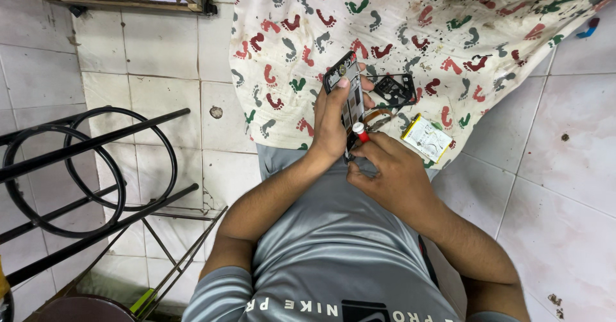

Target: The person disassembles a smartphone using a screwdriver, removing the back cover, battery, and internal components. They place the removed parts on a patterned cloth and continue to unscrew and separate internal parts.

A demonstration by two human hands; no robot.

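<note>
My left hand [332,121] grips an opened dark phone body [350,91], held upright above my lap with its inner side showing. My right hand [385,171] is closed on a small tool with a red and white cap [359,131], whose tip is at the phone's lower edge. On the cloth just beyond lie a black plastic frame piece [395,89] and a flat battery with a white and yellow label [426,138].
A cream cloth printed with red, green and grey footprints [410,33] is spread on the white tiled floor [564,187]. A black metal stand with rings [83,168] is at the left. A blue and red item [588,30] lies at the cloth's far right.
</note>
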